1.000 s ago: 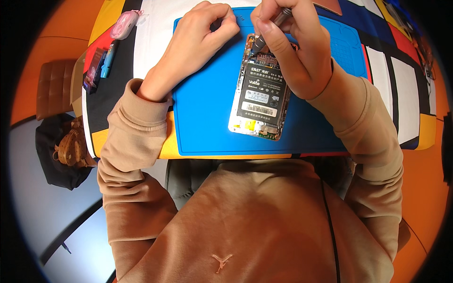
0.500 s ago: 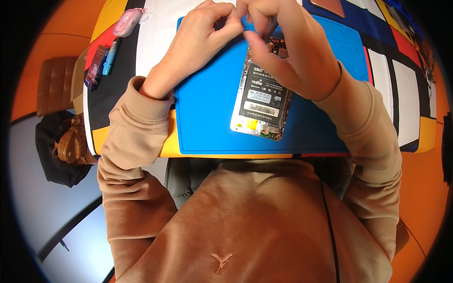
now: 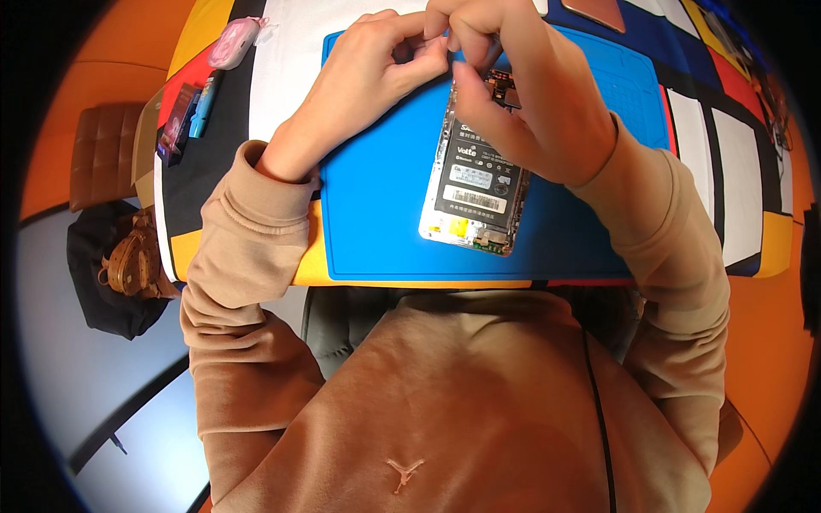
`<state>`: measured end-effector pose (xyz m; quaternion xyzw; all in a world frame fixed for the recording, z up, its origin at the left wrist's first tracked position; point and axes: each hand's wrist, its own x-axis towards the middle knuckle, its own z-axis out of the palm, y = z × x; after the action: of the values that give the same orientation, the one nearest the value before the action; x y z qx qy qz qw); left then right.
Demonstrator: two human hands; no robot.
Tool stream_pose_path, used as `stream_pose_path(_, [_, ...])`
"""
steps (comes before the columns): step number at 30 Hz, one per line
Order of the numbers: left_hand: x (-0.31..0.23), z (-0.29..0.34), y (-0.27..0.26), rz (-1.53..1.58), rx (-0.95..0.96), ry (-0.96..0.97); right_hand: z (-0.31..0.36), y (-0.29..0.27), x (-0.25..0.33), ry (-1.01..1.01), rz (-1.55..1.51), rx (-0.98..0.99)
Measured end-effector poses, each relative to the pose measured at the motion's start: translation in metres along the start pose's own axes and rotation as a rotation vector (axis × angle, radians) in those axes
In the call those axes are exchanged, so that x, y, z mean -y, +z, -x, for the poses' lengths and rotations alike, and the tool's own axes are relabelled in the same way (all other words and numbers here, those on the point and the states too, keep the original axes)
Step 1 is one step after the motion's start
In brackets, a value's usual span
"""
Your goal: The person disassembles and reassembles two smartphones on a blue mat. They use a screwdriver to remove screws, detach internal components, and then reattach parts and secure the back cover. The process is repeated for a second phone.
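An opened smartphone (image 3: 472,192) lies on a blue work mat (image 3: 376,214), its black battery and circuit boards bare. Beyond the phone's far end, my left hand (image 3: 368,81) has thumb and forefinger pinched together. My right hand (image 3: 534,94) arches over the phone's far right part, its fingers curled in close to the left fingertips. Whatever lies between the fingers is too small or hidden to make out. The right hand covers some of the phone's upper boards.
On the patterned tablecloth at the left are a pink-and-white case (image 3: 235,43), a blue marker (image 3: 203,104) and a dark box (image 3: 178,122). A rose-coloured flat device (image 3: 596,12) lies at the far right. A brown bag (image 3: 132,256) sits left of the table.
The fingers have shifted slightly, with the left fingertips a little further right. Both hands stay together past the phone, which lies in the same place.
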<state>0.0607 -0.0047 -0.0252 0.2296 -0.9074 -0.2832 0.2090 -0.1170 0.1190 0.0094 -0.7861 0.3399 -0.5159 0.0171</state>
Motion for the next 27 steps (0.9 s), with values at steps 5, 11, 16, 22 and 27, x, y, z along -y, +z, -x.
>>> stream_pose_path(5, [-0.006,-0.002,0.002,0.064,-0.079,0.120,-0.002,0.000,0.001,0.035,-0.031,-0.010])
stream_pose_path(11, [-0.025,-0.003,-0.001,0.113,-0.063,0.034,-0.002,-0.008,0.009,0.209,-0.044,0.040])
stream_pose_path(16, [-0.031,-0.004,-0.001,0.241,-0.071,0.038,-0.004,-0.008,0.008,0.216,0.054,0.097])
stream_pose_path(22, [-0.033,-0.006,-0.001,0.229,-0.093,-0.014,0.000,-0.012,0.009,0.292,-0.062,0.114])
stream_pose_path(27, [-0.041,-0.004,-0.003,0.201,-0.078,-0.093,0.002,-0.011,0.003,0.408,-0.346,-0.001])
